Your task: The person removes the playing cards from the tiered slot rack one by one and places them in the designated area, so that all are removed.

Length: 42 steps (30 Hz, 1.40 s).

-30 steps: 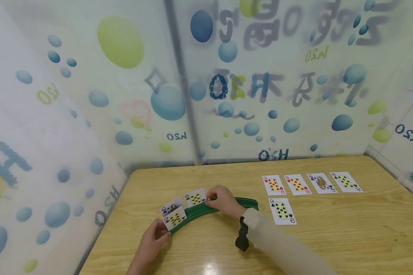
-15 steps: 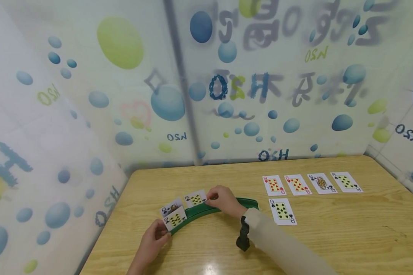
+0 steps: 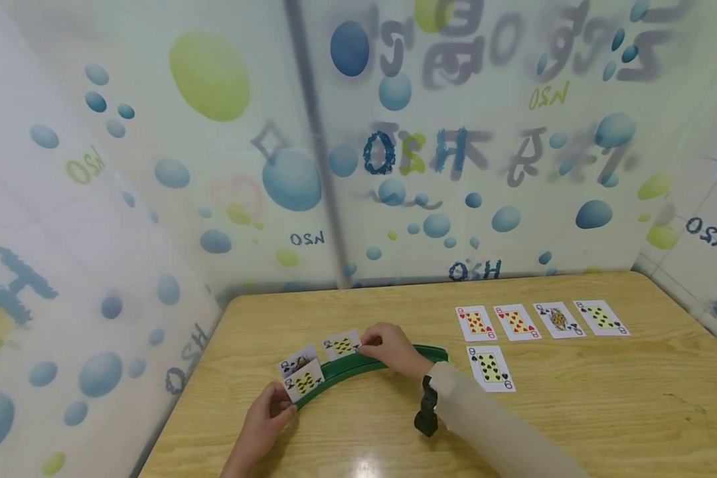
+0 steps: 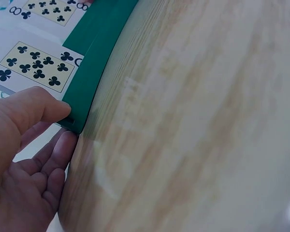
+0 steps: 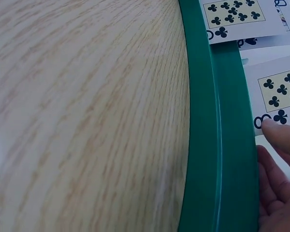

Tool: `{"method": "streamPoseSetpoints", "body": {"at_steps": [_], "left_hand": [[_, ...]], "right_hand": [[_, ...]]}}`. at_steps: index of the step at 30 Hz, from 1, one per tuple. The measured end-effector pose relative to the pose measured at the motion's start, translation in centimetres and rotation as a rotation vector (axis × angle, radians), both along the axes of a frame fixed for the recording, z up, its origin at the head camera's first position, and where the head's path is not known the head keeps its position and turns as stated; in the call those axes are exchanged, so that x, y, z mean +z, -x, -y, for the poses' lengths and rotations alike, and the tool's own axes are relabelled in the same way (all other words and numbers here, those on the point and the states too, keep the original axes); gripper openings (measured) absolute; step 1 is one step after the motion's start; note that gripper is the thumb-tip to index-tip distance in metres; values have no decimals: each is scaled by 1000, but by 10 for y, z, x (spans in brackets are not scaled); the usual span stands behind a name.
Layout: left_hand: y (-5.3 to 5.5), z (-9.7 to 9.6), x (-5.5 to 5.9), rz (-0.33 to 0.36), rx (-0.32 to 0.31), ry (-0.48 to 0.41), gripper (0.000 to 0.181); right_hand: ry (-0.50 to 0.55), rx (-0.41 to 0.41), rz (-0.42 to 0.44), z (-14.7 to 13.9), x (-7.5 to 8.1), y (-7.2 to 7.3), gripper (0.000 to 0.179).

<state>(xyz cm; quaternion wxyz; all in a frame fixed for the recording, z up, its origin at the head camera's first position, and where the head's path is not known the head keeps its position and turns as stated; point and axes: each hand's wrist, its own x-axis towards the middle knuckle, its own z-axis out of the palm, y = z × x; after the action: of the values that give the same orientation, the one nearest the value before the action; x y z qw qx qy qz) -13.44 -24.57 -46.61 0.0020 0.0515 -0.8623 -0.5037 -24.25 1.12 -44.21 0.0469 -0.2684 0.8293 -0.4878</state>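
Observation:
A curved green card holder point(image 3: 361, 366) lies on the table. At its left end my left hand point(image 3: 261, 418) pinches the tip between thumb and fingers, just below a nine of clubs point(image 4: 37, 64) that stands in the holder. Behind that card a queen of spades point(image 3: 297, 362) shows its upper part. My right hand point(image 3: 393, 348) pinches an eight of clubs point(image 5: 281, 91) by its right lower corner, thumb on the printed face. This card overlaps the holder's far edge in the head view. The right hand hides part of the holder.
At the right lie face-up cards: a nine of hearts point(image 3: 475, 323), an eight of hearts point(image 3: 516, 322), a black queen point(image 3: 559, 320) and an eight of spades point(image 3: 601, 318) in a row, with a nine of spades point(image 3: 490, 369) nearer. A patterned wall point(image 3: 245, 199) borders the wooden table point(image 3: 609, 411).
My right hand has shifted slightly to the right along the holder, and the eight of clubs has moved with it. My left hand keeps its place at the holder's end.

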Motion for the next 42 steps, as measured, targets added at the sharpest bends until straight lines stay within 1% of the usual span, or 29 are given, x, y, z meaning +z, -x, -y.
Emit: {"method": "streamPoseSetpoints", "body": {"at_steps": [10, 19, 22, 29, 36, 42], "left_hand": [[-1, 1, -1, -16, -7, 8, 24], [0, 1, -1, -15, -6, -6, 24], [0, 1, -2, -16, -8, -13, 24], [0, 2, -3, -20, -11, -18, 24], [0, 2, -3, -19, -3, -13, 24], [0, 1, -4, -18, -3, -1, 25]], "right_hand": [[-9, 7, 13, -4, 7, -3, 5], [-21, 3, -11, -10, 11, -4, 4], [-22, 11, -32, -13, 12, -4, 5], [-7, 26, -66, -25, 19, -8, 7], [-10, 0, -82, -38, 22, -10, 7], [7, 7, -107, -54, 23, -13, 6]]}}
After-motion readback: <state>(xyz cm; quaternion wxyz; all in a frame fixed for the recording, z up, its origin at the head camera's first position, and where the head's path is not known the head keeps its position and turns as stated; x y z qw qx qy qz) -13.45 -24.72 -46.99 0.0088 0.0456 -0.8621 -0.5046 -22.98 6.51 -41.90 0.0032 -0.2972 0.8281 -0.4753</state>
